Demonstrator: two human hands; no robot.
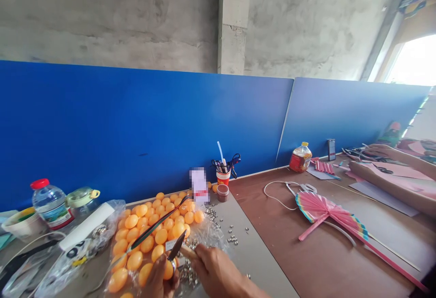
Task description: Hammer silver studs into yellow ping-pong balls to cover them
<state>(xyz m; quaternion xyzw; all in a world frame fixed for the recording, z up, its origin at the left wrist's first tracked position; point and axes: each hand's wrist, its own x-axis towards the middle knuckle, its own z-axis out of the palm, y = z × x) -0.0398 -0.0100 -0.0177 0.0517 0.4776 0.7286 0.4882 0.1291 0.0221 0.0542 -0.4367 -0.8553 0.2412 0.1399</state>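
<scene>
At the bottom centre my left hand (160, 280) is closed around an orange ball (168, 270), which has a silvery piece at its right side. A dark pointed blade (177, 245) rises just above that ball; what it is joined to is hidden. My right hand (218, 268) grips a light wooden handle (188, 251), its end close to the blade and the ball. Many more orange balls (135, 260) lie on clear plastic behind and left of my hands. Small silvery bells or beads (188, 273) are scattered under and beyond my hands.
A long dark strip (160, 221) lies across the balls. A red-capped bottle (52, 205), a lidded jar (83, 198) and plastic bags stand left. A cup of pens (223, 177) stands at the blue partition (136, 130). Right are a pink fan (330, 211) and another person's arms (402, 157).
</scene>
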